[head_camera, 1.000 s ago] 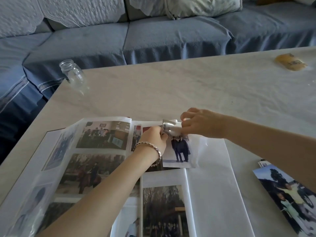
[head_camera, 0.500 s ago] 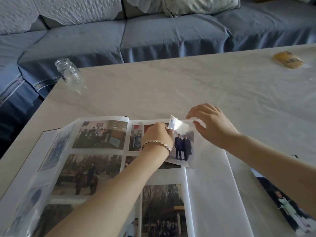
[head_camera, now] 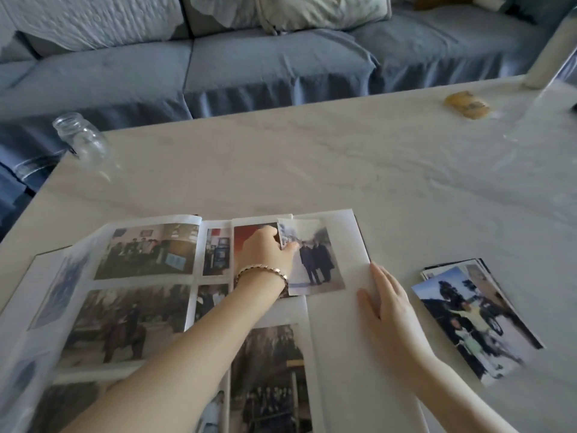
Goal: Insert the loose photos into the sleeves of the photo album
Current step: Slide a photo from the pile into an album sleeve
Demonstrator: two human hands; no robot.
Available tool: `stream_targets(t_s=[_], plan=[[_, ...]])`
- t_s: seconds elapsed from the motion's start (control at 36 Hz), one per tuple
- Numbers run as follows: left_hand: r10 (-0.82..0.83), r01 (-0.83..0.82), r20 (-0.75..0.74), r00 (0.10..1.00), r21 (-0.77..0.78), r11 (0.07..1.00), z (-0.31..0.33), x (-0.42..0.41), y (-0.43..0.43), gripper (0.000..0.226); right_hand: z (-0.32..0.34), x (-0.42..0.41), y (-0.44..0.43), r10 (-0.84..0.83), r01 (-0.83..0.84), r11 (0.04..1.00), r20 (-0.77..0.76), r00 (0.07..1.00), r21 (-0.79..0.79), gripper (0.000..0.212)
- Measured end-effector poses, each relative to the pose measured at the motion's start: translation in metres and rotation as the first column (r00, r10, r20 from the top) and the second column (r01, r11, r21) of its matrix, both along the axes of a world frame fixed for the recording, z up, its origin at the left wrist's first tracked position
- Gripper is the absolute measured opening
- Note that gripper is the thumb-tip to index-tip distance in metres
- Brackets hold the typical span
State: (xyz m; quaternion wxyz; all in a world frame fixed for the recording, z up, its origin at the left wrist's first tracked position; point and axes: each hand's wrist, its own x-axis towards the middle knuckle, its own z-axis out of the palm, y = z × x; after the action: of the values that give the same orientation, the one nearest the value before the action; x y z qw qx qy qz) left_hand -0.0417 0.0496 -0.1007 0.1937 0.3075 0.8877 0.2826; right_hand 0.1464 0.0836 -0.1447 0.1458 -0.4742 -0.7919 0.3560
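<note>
The photo album (head_camera: 340,339) lies open on the table, its left page full of sleeved photos. A photo of two people in dark coats (head_camera: 315,260) lies on the upper part of the right page. My left hand (head_camera: 265,251), with a bracelet on the wrist, pinches this photo at its upper left edge. My right hand (head_camera: 385,303) rests flat with straight fingers on the white right page near its outer edge. A stack of loose photos (head_camera: 471,317) lies on the table right of the album.
A clear glass jar (head_camera: 82,142) stands at the table's far left corner. A small yellow packet (head_camera: 466,104) lies at the far right. A blue-covered sofa (head_camera: 265,60) runs behind the table.
My right hand let go of the photo's top and moved down and right onto the page's outer edge. The photo now lies flatter. The camera view shifted, showing more of the loose stack.
</note>
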Motion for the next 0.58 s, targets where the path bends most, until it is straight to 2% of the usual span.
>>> stream_targets(t_s=[0.06,0.11,0.28,0.36,0.44,0.58], plan=[[0.022,-0.024,0.041,0.999,0.045,0.999,-0.002,-0.003,-0.002,0.037,-0.001,0.000,-0.001,-0.001,0.002,1.000,-0.012,1.000,0.024,0.052],[0.017,-0.021,0.056,0.998,0.061,0.998,-0.001,-0.005,-0.004,0.034,-0.002,0.000,-0.001,0.001,0.000,1.000,-0.018,1.000,0.026,0.052],[-0.043,0.042,-0.013,0.999,-0.050,0.998,0.004,-0.003,0.008,0.028,-0.004,0.000,-0.002,-0.002,0.003,0.999,-0.029,1.000,0.045,0.051],[0.014,-0.010,0.115,0.993,-0.035,0.999,0.008,0.001,0.014,0.012,-0.005,0.000,-0.001,-0.007,0.008,0.999,-0.033,0.999,0.051,0.050],[0.080,-0.076,0.254,0.964,-0.024,0.997,0.008,0.008,0.017,0.017,-0.005,0.000,-0.001,-0.003,0.005,0.998,-0.033,0.999,0.060,0.049],[0.094,-0.098,0.292,0.952,-0.002,0.995,0.002,0.014,0.025,0.014,-0.006,0.000,0.000,0.010,-0.008,0.998,-0.027,1.000,0.060,0.050]])
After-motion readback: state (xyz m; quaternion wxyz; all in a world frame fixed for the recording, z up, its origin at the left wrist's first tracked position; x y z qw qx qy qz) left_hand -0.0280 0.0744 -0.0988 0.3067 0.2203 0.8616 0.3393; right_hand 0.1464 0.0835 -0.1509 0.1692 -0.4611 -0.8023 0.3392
